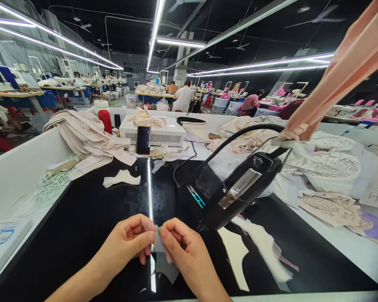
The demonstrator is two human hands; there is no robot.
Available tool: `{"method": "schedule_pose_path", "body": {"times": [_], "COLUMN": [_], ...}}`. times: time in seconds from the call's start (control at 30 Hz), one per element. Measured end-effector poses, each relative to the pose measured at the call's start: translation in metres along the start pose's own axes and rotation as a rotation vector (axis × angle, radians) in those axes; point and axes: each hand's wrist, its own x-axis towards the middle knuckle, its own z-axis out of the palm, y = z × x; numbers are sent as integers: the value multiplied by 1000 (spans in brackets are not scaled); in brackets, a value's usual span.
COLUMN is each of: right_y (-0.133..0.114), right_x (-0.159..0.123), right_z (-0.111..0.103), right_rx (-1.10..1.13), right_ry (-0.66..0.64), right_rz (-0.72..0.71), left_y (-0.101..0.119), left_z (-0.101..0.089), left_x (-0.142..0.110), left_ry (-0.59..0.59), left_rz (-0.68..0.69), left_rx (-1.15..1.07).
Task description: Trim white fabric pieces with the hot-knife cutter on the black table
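Observation:
My left hand (pixel 134 239) and my right hand (pixel 182 247) meet low in the middle of the view, over a glossy black work surface (pixel 113 209). Between them hangs a small grey, sheer-looking piece of fabric (pixel 166 268), its top edge pinched in the fingertips of both hands. To the right of my right hand lies a cream cut fabric piece (pixel 234 256), and beside it a stack of white strips (pixel 267 247). Teal-handled thread snips (pixel 196 197) rest farther back. A cream piece (pixel 122 179) lies beyond my left hand.
A black iron (pixel 242 188) hangs tilted at right, tied to peach cloth (pixel 340 71). Beige fabric is piled at left (pixel 85 134) and right (pixel 330 167). A phone (pixel 143 140) leans on a white box (pixel 164 132) at the back. Several people sit in the background.

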Motion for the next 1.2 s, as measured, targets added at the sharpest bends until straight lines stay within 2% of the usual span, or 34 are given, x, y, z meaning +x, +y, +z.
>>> {"method": "schedule_pose_path", "body": {"times": [0.17,0.33,0.63,0.77,0.93,1.1,1.2], "right_y": [0,4,5,3,2,11,9], "right_x": [-4,-8,-12,-12,-12,-9,-10], "right_z": [-7,-17,-21,-21,-19,-19,-19], "right_rx": [44,64,190,272,493,580,622], "right_ry": [-32,36,99,69,5,-59,-31], "right_rz": [94,169,260,317,387,389,392], "left_y": [6,12,7,8,11,12,15], "left_z": [-6,-18,-27,-29,-28,-32,-35], "left_x": [1,3,6,8,7,5,5], "left_ry": [107,180,185,179,184,150,140], "left_rz": [-14,12,-13,-38,-61,-46,-66], "left_rx": [14,2,49,22,-78,-83,-60]}}
